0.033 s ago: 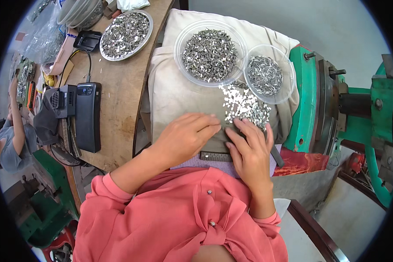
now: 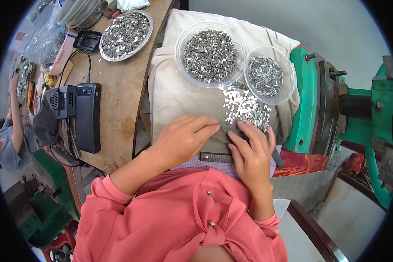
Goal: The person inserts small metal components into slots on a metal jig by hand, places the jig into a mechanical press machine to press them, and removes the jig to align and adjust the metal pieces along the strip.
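Facing down, right hand (image 2: pixel 252 150) splayed beside pale pieces (image 2: pixel 242 104), left hand (image 2: pixel 184 134) loosely curled, its hold unclear

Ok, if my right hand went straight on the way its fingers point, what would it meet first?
Your right hand would probably meet the loose pile of small silvery-white pieces first, just ahead of its fingers; whether they touch is unclear from above.

Right hand (image 2: pixel 252 150) at near edge of bright pieces (image 2: pixel 243 105); left hand (image 2: pixel 184 134) over cloth (image 2: pixel 179 98); large bowl (image 2: pixel 179 56), small bowl (image 2: pixel 288 83) beyond.
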A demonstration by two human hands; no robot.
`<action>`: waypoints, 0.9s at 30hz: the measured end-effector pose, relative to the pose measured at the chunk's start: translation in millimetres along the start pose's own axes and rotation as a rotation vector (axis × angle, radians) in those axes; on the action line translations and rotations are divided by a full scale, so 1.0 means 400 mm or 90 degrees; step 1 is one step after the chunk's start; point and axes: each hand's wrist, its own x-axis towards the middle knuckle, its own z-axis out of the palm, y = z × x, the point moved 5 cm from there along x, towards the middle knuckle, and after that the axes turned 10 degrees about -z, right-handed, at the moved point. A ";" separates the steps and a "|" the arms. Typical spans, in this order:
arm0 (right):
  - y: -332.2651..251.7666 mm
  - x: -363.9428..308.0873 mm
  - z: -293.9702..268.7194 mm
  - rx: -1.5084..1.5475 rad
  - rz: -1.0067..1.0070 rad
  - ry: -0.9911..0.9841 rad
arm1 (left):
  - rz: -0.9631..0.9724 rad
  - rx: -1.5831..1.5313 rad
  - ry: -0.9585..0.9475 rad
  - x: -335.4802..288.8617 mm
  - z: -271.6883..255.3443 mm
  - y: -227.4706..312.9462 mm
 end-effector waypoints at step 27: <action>0.044 0.068 -0.005 0.000 0.015 0.093 | -0.058 0.036 0.129 0.031 -0.007 0.020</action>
